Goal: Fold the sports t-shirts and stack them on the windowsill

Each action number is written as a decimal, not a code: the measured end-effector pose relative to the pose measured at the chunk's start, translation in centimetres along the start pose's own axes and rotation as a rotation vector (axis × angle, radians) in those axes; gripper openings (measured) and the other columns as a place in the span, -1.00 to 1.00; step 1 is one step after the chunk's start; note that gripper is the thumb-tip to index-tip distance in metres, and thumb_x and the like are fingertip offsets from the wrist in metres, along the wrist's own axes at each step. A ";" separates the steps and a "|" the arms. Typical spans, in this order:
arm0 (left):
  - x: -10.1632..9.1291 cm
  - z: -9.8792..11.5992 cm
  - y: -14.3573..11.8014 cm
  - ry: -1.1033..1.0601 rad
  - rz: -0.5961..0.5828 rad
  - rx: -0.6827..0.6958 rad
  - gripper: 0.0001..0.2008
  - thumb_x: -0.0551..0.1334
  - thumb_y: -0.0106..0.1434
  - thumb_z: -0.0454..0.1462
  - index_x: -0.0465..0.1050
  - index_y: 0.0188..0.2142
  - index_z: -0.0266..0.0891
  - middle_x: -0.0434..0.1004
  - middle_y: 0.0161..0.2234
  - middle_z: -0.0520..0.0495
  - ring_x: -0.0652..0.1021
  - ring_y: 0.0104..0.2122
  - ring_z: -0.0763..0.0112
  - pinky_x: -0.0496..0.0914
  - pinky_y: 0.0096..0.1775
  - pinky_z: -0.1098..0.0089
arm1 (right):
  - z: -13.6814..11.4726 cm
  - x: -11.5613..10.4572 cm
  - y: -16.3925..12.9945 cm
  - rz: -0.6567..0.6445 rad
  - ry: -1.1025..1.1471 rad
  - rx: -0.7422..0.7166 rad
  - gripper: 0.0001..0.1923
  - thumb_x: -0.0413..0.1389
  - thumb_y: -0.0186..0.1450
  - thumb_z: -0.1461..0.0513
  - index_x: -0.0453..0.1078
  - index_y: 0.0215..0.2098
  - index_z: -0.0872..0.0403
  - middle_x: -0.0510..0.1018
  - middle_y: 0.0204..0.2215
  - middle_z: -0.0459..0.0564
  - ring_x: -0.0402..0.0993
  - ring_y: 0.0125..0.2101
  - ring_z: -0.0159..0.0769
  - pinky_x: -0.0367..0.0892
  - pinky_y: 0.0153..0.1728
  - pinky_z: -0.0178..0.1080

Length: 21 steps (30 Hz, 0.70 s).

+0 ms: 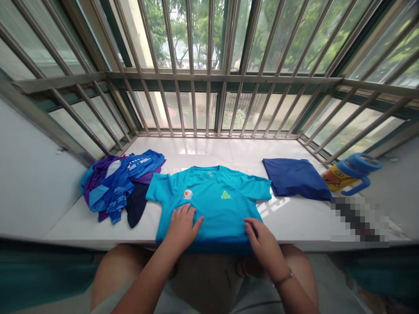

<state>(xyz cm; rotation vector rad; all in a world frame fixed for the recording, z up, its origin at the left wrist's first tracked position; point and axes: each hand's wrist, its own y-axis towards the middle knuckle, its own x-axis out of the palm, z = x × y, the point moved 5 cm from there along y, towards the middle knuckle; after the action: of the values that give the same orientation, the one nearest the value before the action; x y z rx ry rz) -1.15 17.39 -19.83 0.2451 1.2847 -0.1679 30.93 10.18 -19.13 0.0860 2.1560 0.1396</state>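
Observation:
A turquoise short-sleeved T-shirt (209, 213) lies spread on the white sill, its collar toward the window. It has a round badge and a green PEAK logo on the chest. Its lower part hangs over the sill's front edge. My left hand (183, 224) rests palm down on the shirt below the badge, open with fingers apart. At the shirt's right side, my right hand (263, 244) has curled fingers, thumb and forefinger tips close together on the fabric edge. What lies under its fingers is partly hidden.
A heap of blue and purple clothes (121, 183) sits on the left of the white sill (209, 150). To the right lie a folded navy cloth (294, 176) and a blue-lidded yellow bottle (352, 172). A pixelated dark item (358, 220) is near the right front. Metal bars (224, 78) line the window.

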 end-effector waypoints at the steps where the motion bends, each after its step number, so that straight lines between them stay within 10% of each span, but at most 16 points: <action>1: -0.3 1.2 1.8 -0.030 0.012 0.024 -0.53 0.07 0.62 0.00 0.60 0.21 -0.19 0.58 0.31 -0.32 0.55 0.28 -0.08 0.36 0.37 -0.12 | 1.0 -1.3 1.5 0.038 0.008 0.072 -0.47 -0.09 0.62 -0.08 0.58 0.14 0.02 0.71 0.05 0.17 0.68 0.03 -0.02 0.55 0.11 -0.03; 6: 0.8 7.6 12.4 -0.096 -0.070 0.263 -0.48 0.04 0.64 -0.06 0.44 0.40 -0.23 0.35 0.51 -0.25 0.32 0.51 0.03 0.18 0.51 -0.03 | 6.4 -6.3 9.5 0.226 -0.227 0.457 -0.31 0.00 0.51 -0.16 0.48 0.21 0.26 0.63 0.06 0.46 0.62 0.06 0.20 0.51 0.05 0.09; 10: 3.2 8.6 17.8 -0.057 -0.118 0.205 -0.35 0.03 0.62 -0.01 0.23 0.55 -0.27 0.08 0.61 -0.27 0.16 0.58 -0.01 -0.01 0.56 -0.16 | 7.9 -5.8 13.3 0.150 -0.240 0.588 -0.33 0.18 0.39 -0.12 0.56 0.11 0.31 0.62 0.03 0.58 0.62 0.06 0.29 0.49 0.06 0.10; 21: 4.8 7.7 19.0 -0.082 -0.091 0.170 -0.36 -0.02 0.62 -0.04 0.18 0.59 -0.09 0.05 0.62 -0.12 0.11 0.60 0.09 -0.10 0.57 -0.18 | 4.3 -5.9 14.3 0.270 0.011 0.401 -0.54 -0.01 0.46 0.00 0.44 0.11 0.12 0.70 0.00 0.28 0.65 0.00 0.04 0.51 0.03 -0.05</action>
<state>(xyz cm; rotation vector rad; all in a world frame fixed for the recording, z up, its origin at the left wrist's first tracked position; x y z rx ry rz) 12.21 33.62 -20.80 0.3217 1.2020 -0.3621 37.90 23.99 -14.76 0.6086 2.1471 -0.1406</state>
